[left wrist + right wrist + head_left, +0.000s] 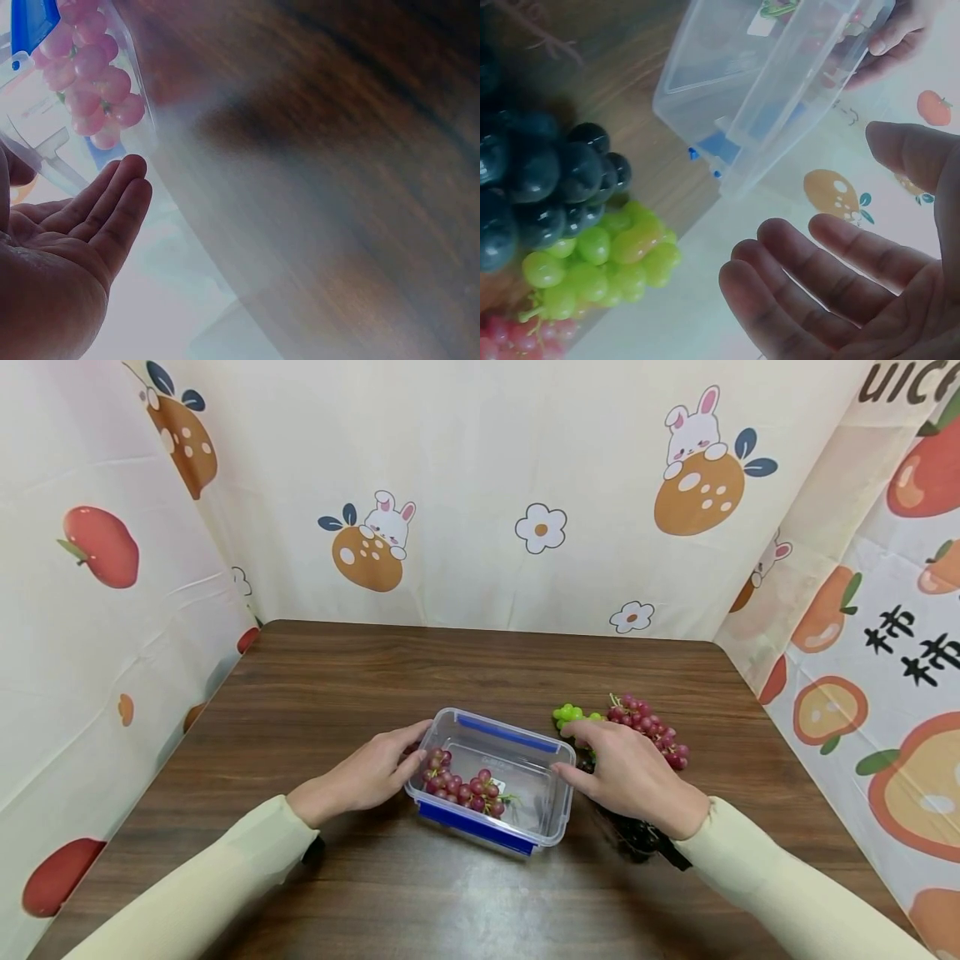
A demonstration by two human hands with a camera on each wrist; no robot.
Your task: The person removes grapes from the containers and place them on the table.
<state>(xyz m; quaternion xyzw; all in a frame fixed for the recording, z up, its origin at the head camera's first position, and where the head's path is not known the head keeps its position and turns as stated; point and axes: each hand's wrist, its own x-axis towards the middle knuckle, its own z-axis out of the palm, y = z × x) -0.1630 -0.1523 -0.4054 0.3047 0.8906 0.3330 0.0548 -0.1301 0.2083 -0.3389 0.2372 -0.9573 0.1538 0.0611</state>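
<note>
Hanging behind and at both sides: pale curtain [480,602] printed with fruit, rabbits and flowers. Before it, a dark wood-grain surface [360,668] carrying everything.

Near the middle of the surface, a clear, uncovered container [532,793], set at a slant. Hands at opposite ends. Right hand [630,772]: fingers spread and gently bent, nothing in their grasp; thumb by the container's right rim, contact uncertain. Left hand [367,772]: fingers extended alongside the left end, not curled round it, thumb beside the rim; cannot tell how firmly they press, if at all.

Dark grapes [532,169] lie under and beside the right hand, outside the container. Loose red bunch [652,727] farther out, past the same hand. Another red bunch [477,787] sits within the container, toward its left end and near side. Green grapes [589,281] adjoin the dark ones, partly hidden by the right hand from above.

Blue latch [472,828] along the near side; smallest, a white label [761,25] on the container.

Step in hand, my reading: steadying or squaring the container, one bunch inside. Next move, probably: light, even pressure at both ends, keeping it level; then the right hand freed toward the outside bunches.
</note>
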